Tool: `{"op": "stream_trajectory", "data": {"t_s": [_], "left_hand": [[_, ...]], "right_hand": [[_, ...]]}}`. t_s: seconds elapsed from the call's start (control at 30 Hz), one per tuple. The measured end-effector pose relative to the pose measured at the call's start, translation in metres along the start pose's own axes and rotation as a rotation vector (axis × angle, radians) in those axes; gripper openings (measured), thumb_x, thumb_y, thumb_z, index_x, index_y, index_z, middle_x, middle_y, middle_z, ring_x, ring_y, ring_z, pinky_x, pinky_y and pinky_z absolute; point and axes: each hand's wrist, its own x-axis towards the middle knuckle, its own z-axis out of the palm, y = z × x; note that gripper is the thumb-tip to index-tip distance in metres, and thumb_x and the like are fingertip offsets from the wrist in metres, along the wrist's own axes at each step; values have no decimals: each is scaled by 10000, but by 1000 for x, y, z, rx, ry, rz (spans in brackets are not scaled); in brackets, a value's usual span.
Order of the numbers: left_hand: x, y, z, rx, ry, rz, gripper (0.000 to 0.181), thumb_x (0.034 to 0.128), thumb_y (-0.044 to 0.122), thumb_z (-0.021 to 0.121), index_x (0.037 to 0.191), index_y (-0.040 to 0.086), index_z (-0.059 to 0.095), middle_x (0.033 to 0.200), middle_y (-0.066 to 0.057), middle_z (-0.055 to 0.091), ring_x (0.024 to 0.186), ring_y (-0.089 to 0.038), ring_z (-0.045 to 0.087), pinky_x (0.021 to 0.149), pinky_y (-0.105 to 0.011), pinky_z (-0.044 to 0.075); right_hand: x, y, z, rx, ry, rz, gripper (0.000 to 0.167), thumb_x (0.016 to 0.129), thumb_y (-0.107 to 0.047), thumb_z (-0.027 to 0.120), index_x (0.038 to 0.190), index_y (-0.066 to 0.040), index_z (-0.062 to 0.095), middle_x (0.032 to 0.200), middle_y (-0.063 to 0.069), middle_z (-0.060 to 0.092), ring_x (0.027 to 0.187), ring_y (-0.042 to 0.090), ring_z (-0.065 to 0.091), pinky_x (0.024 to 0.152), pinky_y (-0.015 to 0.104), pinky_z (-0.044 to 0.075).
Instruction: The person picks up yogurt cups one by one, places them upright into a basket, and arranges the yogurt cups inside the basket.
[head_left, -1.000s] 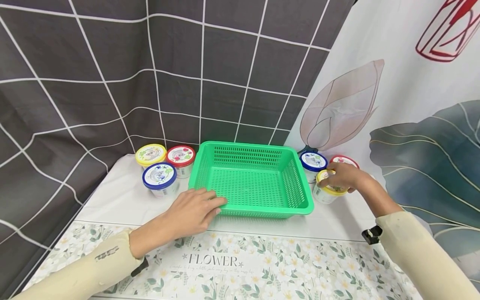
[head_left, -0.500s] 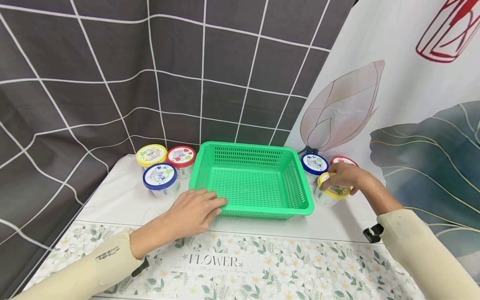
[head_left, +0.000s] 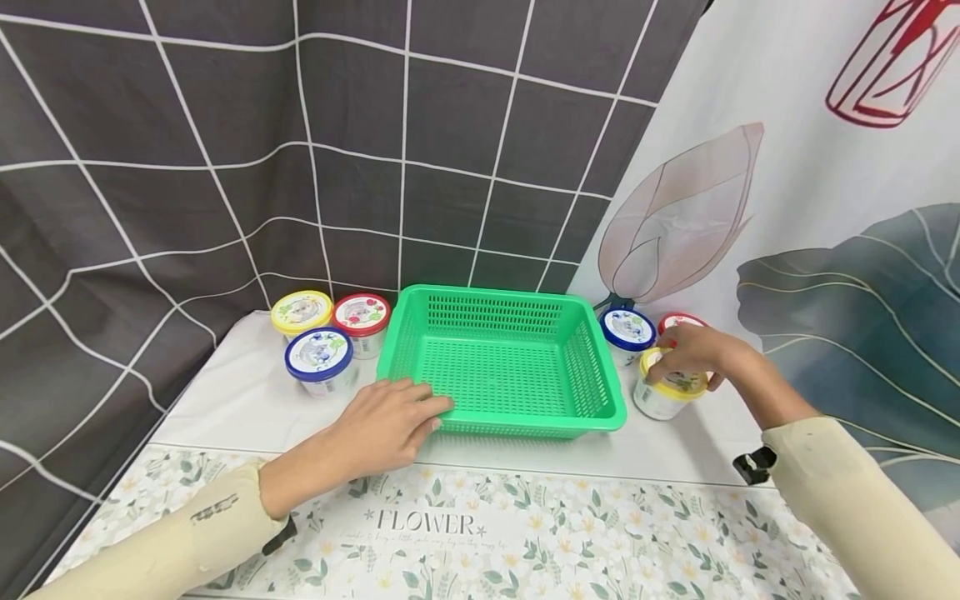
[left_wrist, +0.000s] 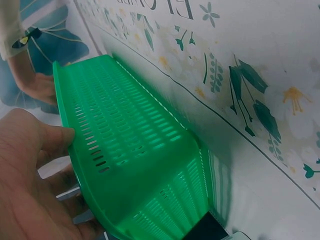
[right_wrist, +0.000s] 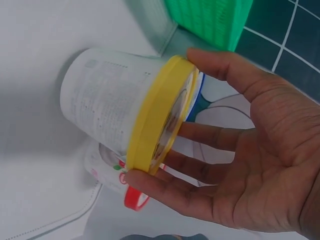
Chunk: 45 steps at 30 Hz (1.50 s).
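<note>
My right hand (head_left: 697, 352) spans the yellow lid of a white tub (head_left: 662, 405) right of the basket. In the right wrist view, the thumb and fingertips grip the rim of the yellow lid (right_wrist: 152, 117). A blue-lidded tub (head_left: 627, 327) and a red-lidded tub (head_left: 678, 320) stand just behind it, the red one partly hidden by the hand. My left hand (head_left: 390, 423) holds the near left rim of a green plastic basket (head_left: 517, 421). In the left wrist view the thumb is on the outer side of the basket wall (left_wrist: 125, 120), fingers over the rim.
Left of the basket stand a yellow-lidded tub (head_left: 302, 310), a red-lidded tub (head_left: 362, 315) and a blue-lidded tub (head_left: 319, 353). A floral mat (head_left: 480, 542) covers the table's front. Behind hangs a dark grid-patterned curtain (head_left: 465, 108), with a printed white cloth (head_left: 795, 183) at right.
My right hand has drawn the yellow-lidded tub slightly right and toward me, away from the blue-lidded tub. The left hand and basket have stayed put.
</note>
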Motion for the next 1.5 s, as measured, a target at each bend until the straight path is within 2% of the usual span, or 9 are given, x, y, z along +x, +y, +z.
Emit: {"op": "stream_trajectory", "data": {"t_s": [0.3, 0.53, 0.8, 0.93, 1.07, 1.3, 1.5], "left_hand": [[-1, -1, 1, 1, -3, 0, 238, 1075, 189, 728, 1306, 190, 784, 998, 34, 738, 840, -163, 609, 698, -268, 480], [-1, -2, 2, 5, -7, -1, 223, 1078, 196, 727, 1295, 200, 778, 1001, 39, 735, 849, -160, 612, 708, -272, 481], [-2, -1, 2, 11, -9, -9, 230, 1080, 196, 726, 1305, 206, 775, 1025, 40, 741, 879, -171, 627, 736, -302, 503], [-1, 0, 2, 11, -3, -5, 229, 1078, 193, 729, 1302, 204, 776, 1019, 38, 740, 869, -166, 618, 726, -291, 491], [0, 0, 2, 11, -1, -2, 225, 1075, 189, 733, 1296, 202, 776, 1005, 39, 734, 855, -163, 605, 714, -275, 470], [-1, 0, 1, 11, -5, -4, 244, 1073, 182, 732, 1313, 194, 777, 1028, 32, 743, 872, -177, 617, 723, -290, 477], [-1, 0, 2, 10, 14, 6, 232, 1064, 176, 744, 1292, 198, 780, 1005, 38, 738, 843, -163, 600, 700, -265, 450]], "right_hand": [[-8, -6, -11, -7, 6, -20, 1020, 931, -468, 875, 1642, 79, 389, 1496, 428, 549, 1264, 555, 652, 825, 579, 691], [-13, -14, -12, -42, 19, -40, 970, 899, -461, 892, 1598, 33, 439, 1432, 394, 601, 1177, 491, 696, 770, 521, 682], [-26, -24, -17, -96, 61, -83, 952, 916, -476, 867, 1590, 62, 464, 1407, 390, 612, 1092, 445, 716, 760, 510, 683], [-31, -29, -19, -114, 109, -112, 937, 928, -464, 848, 1591, 82, 476, 1396, 385, 616, 1043, 420, 718, 740, 492, 678], [-34, -33, -21, -109, 155, -123, 924, 936, -451, 842, 1600, 79, 478, 1434, 393, 601, 1060, 437, 712, 730, 476, 673], [-38, -38, -25, -111, 169, -131, 954, 932, -440, 842, 1626, 81, 445, 1486, 420, 563, 1120, 489, 699, 766, 511, 688], [-43, -44, -29, -113, 225, -172, 895, 936, -413, 853, 1592, 79, 494, 1475, 421, 573, 1130, 500, 691, 737, 489, 698]]}}
